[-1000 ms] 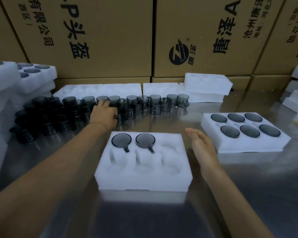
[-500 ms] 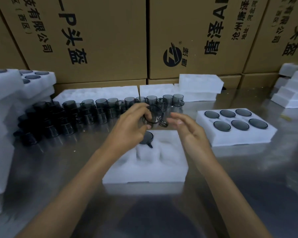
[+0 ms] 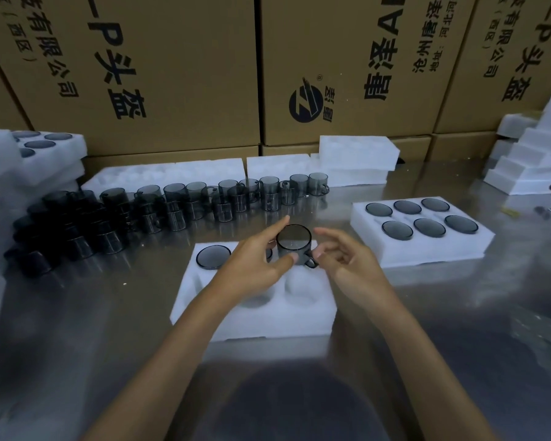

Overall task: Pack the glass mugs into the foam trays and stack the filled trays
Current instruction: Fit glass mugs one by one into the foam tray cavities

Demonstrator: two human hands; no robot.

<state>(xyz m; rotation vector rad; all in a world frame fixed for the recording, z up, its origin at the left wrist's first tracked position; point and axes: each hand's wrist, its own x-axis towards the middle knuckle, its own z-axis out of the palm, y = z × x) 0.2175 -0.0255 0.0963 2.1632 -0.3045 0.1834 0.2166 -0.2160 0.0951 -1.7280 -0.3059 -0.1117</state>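
The left hand (image 3: 252, 268) pinches a glass mug (image 3: 294, 245) over the foam tray (image 3: 255, 316); the right hand (image 3: 344, 262) hovers beside it, fingers loose. Loose mugs (image 3: 172, 205) crowd the table's (image 3: 109, 329) far edge, and a filled tray (image 3: 427, 246) sits towards its right edge.

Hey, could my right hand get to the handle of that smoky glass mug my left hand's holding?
Probably yes: the right hand hovers open beside the smoky glass mug, whose handle points toward it, nothing between.

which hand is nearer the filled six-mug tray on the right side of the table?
Right. The right hand hovers just left of the filled tray, by the handle of the held mug. The left hand grips that mug from its far side, over the near tray.
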